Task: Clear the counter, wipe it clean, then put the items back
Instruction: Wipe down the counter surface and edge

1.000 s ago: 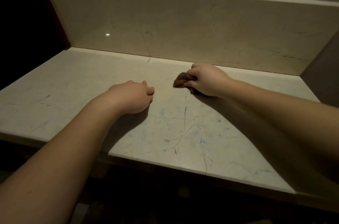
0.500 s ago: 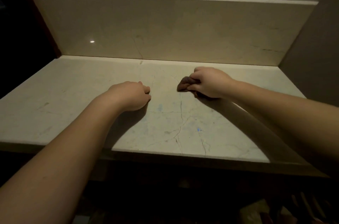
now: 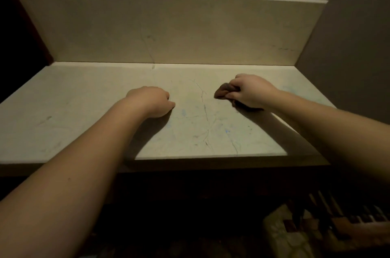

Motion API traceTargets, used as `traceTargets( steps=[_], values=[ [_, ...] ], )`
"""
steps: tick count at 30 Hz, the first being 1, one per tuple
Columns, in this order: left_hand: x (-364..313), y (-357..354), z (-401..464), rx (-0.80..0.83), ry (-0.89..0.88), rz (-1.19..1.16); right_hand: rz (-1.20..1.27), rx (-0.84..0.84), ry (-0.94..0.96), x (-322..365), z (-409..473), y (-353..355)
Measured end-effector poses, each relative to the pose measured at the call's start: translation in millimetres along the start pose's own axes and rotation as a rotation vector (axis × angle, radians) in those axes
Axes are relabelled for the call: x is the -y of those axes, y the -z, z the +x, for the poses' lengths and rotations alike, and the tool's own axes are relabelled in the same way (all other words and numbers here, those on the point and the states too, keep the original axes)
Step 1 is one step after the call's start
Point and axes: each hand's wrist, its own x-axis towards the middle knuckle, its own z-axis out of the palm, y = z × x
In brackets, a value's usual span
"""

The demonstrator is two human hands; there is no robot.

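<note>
Counter [image 3: 84,114] of pale veined stone, dim light, seen from above through the head camera. Both forearms reach in from the near edge. Right hand [image 3: 251,92] sits on the far right part of the slab, fingers curled round a bunched brown cloth [image 3: 223,91]; the cloth pokes out on the hand's left side and a darker bit shows under the heel of the hand, pressed to the stone. Left hand [image 3: 150,101] rests knuckles-up near the middle of the counter, fingers tucked under into a loose fist, holding nothing that can be seen; thumb tip points right. The two hands are well apart, with bare stone and a dark hairline vein between them. Faint bluish smudges [image 3: 226,131] lie on the surface nearer the front edge, between and below the hands. A few grey scuffs [image 3: 45,120] mark the left part of the slab. Backsplash [image 3: 190,31] of the same stone rises behind, meeting a plain wall [image 3: 348,57] on the right. Below the counter's front edge, lower right, something patterned in dark and light patches [image 3: 316,230], too dark to make out
</note>
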Motion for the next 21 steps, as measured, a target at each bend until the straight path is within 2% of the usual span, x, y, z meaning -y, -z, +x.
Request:
traceTargets(
  steps=[3,10,13,16,21],
  values=[
    [0,-2,0,-0.013,-0.002,-0.008,0.047,0.009,-0.048,2,-15,-2],
    [-1,-2,2,-0.021,0.007,0.002,0.081,0.030,0.089,46,-73,-6],
    [0,-3,2,-0.035,0.008,0.012,0.033,0.035,-0.022,27,-57,2],
    [1,-6,3,-0.044,0.001,0.016,0.020,-0.035,-0.147,4,-46,2],
    [0,-4,6,-0.048,-0.001,0.002,0.084,-0.069,-0.109,22,-61,-9]
  ],
)
